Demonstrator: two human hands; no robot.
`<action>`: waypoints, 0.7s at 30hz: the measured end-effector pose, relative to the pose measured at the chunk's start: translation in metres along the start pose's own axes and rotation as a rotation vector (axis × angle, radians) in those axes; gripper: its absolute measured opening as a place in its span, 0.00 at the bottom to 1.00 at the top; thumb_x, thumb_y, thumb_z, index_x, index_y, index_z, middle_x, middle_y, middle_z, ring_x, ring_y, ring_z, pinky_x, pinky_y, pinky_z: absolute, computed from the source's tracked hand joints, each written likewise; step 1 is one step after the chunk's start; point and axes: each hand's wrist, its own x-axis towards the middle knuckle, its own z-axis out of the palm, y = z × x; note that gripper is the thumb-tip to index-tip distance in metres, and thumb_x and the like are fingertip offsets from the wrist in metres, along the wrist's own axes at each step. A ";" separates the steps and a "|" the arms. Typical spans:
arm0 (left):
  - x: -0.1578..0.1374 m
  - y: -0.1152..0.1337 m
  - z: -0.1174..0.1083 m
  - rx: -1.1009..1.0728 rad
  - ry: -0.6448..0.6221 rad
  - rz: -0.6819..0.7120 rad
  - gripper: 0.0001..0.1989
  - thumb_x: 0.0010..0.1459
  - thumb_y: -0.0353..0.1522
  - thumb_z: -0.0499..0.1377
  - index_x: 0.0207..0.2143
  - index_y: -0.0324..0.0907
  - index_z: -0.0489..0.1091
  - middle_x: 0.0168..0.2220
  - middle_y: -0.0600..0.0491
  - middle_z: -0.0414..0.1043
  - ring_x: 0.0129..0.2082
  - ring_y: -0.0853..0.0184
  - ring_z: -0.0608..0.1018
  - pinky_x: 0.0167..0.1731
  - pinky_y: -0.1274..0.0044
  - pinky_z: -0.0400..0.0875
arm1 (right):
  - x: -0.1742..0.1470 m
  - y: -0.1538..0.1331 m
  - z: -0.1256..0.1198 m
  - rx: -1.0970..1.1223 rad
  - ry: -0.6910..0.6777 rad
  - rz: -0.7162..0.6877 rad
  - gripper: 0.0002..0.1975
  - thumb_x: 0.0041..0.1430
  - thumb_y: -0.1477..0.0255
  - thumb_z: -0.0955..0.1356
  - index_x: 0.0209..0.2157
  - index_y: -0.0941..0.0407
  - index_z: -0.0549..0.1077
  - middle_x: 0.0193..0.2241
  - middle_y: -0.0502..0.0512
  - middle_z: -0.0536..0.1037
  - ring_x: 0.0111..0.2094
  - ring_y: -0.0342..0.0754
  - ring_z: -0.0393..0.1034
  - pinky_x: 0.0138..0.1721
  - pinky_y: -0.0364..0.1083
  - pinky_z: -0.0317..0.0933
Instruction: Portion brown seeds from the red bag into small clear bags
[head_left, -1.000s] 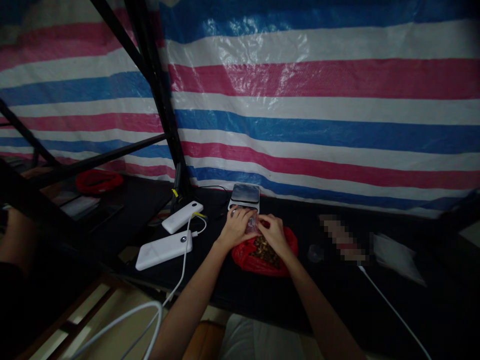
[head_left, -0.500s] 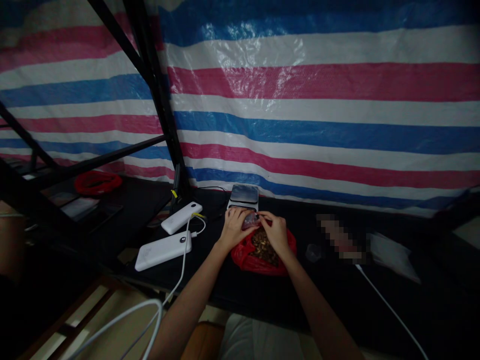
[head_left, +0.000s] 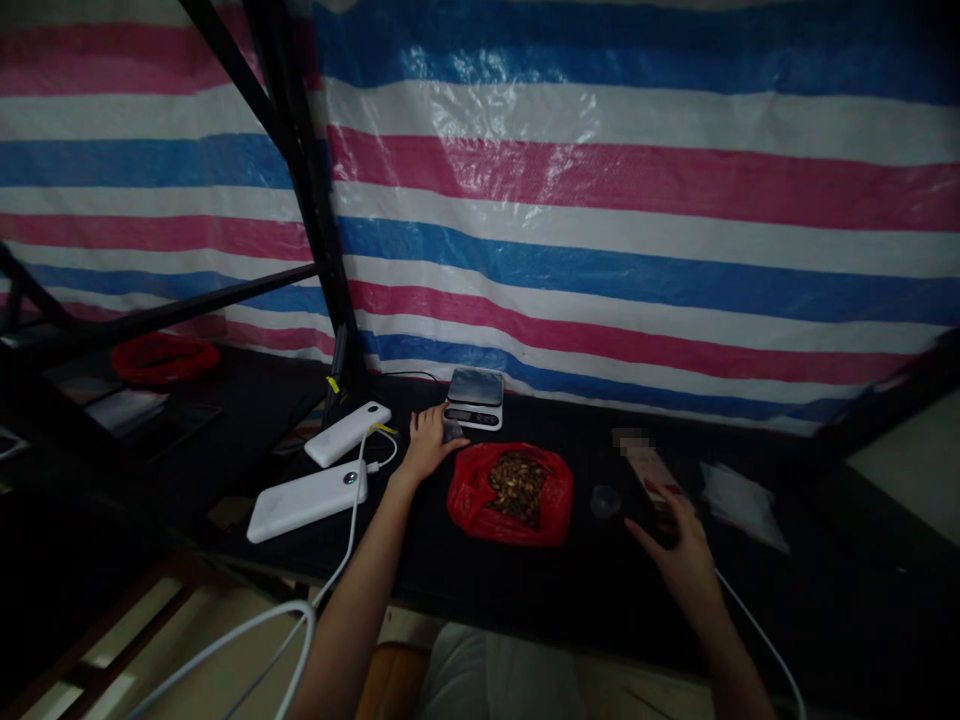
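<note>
My left hand (head_left: 429,442) rests on the black table by the front left corner of a small digital scale (head_left: 475,398), its fingers closed on a small clear container (head_left: 452,431). A red plastic bag (head_left: 471,497) lies open in front of the scale with brown seeds (head_left: 516,478) inside. My right hand (head_left: 675,553) is far to the right of the bag with its fingers spread, holding nothing, over a dark flat device (head_left: 651,492). A small clear cup (head_left: 604,501) stands between the bag and my right hand.
Two white power banks (head_left: 347,433) (head_left: 306,500) lie left of my left hand, with a white cable (head_left: 352,545) running off the table's front edge. A striped tarp (head_left: 600,220) hangs behind. A black metal post (head_left: 315,210) stands at the left. Another red bag (head_left: 159,357) lies far left.
My right hand has left the container over the red bag and swung right to the dark device. My left hand moved slightly left with the container. The view shifted right.
</note>
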 end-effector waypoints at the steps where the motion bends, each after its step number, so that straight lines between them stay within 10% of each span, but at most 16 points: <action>1: 0.000 0.005 -0.003 -0.018 0.033 0.020 0.28 0.54 0.44 0.51 0.53 0.40 0.51 0.51 0.46 0.59 0.52 0.58 0.60 0.53 0.61 0.44 | -0.006 0.009 0.000 -0.021 -0.015 0.004 0.32 0.44 0.58 0.66 0.51 0.55 0.60 0.48 0.60 0.64 0.44 0.55 0.62 0.36 0.50 0.63; 10: -0.008 0.034 -0.022 -0.296 -0.135 0.058 0.15 0.58 0.43 0.45 0.36 0.42 0.62 0.28 0.55 0.65 0.28 0.67 0.70 0.32 0.77 0.61 | -0.001 0.019 0.028 -0.199 -0.185 -0.007 0.38 0.44 0.62 0.66 0.57 0.56 0.50 0.48 0.58 0.67 0.49 0.57 0.60 0.47 0.55 0.55; 21: -0.013 0.050 -0.005 -0.367 -0.210 0.246 0.14 0.56 0.42 0.49 0.38 0.44 0.67 0.40 0.52 0.65 0.42 0.66 0.68 0.45 0.75 0.59 | 0.017 0.006 0.042 -0.151 -0.209 0.069 0.18 0.45 0.58 0.65 0.38 0.50 0.68 0.38 0.50 0.75 0.41 0.53 0.69 0.41 0.51 0.60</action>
